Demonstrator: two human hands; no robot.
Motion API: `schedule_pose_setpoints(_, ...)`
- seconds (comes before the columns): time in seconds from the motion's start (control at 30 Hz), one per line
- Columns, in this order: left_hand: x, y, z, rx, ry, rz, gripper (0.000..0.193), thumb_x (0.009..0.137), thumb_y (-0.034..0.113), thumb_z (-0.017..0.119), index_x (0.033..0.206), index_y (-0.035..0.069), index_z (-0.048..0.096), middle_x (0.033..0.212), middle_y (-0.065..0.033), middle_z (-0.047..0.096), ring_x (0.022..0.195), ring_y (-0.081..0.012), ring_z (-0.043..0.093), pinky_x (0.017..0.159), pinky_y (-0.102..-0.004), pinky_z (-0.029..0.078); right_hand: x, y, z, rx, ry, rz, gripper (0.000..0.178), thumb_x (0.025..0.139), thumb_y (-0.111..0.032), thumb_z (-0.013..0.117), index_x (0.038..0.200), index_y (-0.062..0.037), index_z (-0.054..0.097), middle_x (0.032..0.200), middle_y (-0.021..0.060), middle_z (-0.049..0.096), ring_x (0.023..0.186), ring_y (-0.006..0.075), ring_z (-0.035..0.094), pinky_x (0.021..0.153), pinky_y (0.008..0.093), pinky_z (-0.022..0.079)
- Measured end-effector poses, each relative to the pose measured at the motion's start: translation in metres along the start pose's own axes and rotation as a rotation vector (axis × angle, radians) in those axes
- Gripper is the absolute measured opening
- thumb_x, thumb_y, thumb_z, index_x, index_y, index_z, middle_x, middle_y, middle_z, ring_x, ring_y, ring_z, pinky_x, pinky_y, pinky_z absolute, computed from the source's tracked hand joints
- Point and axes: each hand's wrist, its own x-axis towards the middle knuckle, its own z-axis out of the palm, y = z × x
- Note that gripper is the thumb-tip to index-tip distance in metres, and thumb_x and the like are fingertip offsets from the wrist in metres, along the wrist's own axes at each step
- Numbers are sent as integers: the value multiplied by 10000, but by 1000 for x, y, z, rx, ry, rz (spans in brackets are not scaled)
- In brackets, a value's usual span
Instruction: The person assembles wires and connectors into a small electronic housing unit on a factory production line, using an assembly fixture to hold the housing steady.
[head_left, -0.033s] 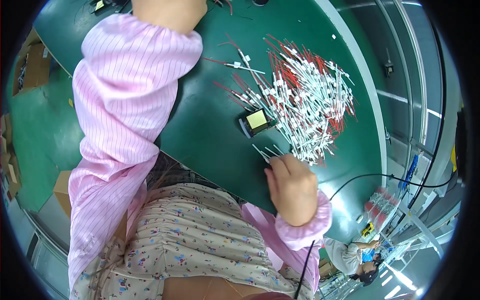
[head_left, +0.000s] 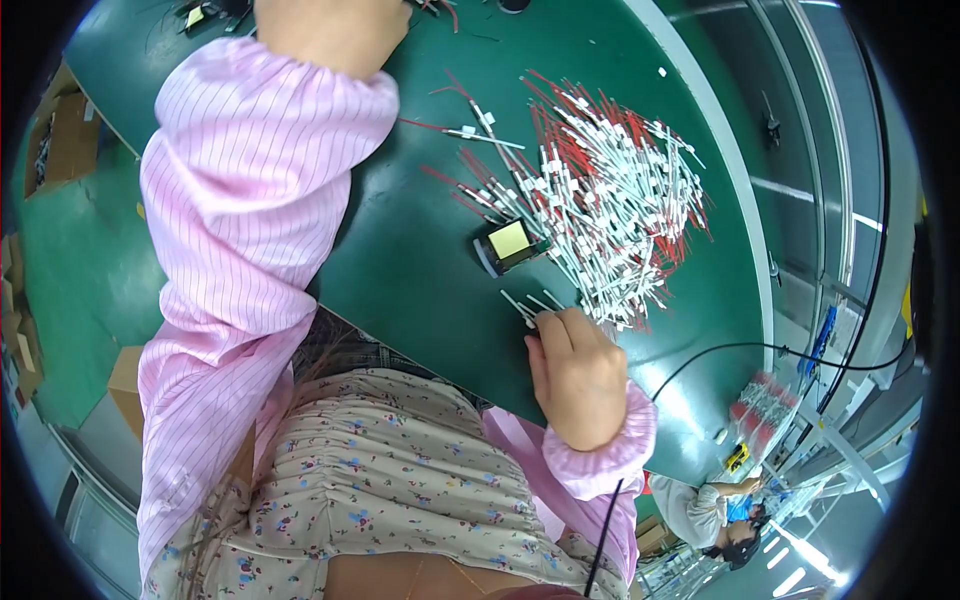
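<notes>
My left hand (head_left: 330,32) reaches to the far left, beyond the upper edge of the view, so its fingers and anything in them are hidden. My right hand (head_left: 582,372) rests low at the near edge of the pile, fingers curled and closed. A few white-sleeved wires (head_left: 518,304) stick out past its fingertips. Beyond it spreads a large heap of thin red wires with white sleeves and small white tags (head_left: 610,200). Left of the heap stands a small black block with a pale yellow top (head_left: 510,240). Two tagged wires (head_left: 485,135) lie apart from the heap.
The green table (head_left: 400,260) has a pale curved rim on the right. A black cable (head_left: 720,350) runs from the right toward my right sleeve. Dark parts (head_left: 210,14) lie at the far left. Cardboard boxes (head_left: 75,140) stand beyond the left edge. Another person (head_left: 700,515) is at lower right.
</notes>
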Motion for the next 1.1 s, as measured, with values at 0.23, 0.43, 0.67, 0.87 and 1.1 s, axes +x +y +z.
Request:
schedule_pose_setpoints(0.23, 0, -10, 10, 105, -248, 145, 325, 752, 142, 728, 1039, 44, 612, 1022, -216, 562, 860, -374, 628, 759, -442, 532, 3, -5, 14, -129, 94, 51, 133, 651, -43, 603, 691, -69, 479, 681, 72, 459, 620, 212, 563, 453, 329, 444)
schedule_pose_setpoints(0.43, -5, -18, 15, -45, -258, 180, 362, 720, 35, 681, 1072, 51, 601, 1034, -200, 558, 935, -382, 607, 803, -435, 514, -2, 3, 0, 334, 335, 90, 169, 589, 12, 627, 719, -55, 543, 620, 55, 502, 490, 174, 556, 438, 293, 428)
schedule_pose_setpoints(0.67, -6, -25, -39, -992, -172, 52, 348, 836, 45, 635, 1180, 4, 594, 1082, -80, 631, 934, -145, 589, 857, -276, 476, -13, 14, -24, 1311, 593, 241, 119, 781, 87, 575, 887, 47, 539, 736, 121, 626, 612, 158, 623, 532, 241, 488)
schedule_pose_setpoints(0.87, 3, 22, -41, -2236, -833, 58, 423, 973, 213, 399, 1306, -43, 440, 1237, -220, 532, 1140, -265, 546, 850, -388, 531, 1, 20, -18, 1827, 616, 162, 153, 838, 90, 524, 988, 64, 504, 827, 188, 637, 629, 224, 651, 542, 299, 533)
schedule_pose_setpoints(1.1, -29, 71, -28, -1705, -1239, 211, 177, 834, 120, 656, 978, 17, 662, 1089, -94, 563, 806, -86, 563, 569, -211, 448, 9, 26, -7, 1682, 699, 153, 169, 840, 108, 536, 1005, 79, 560, 842, 168, 631, 721, 228, 667, 604, 293, 546)
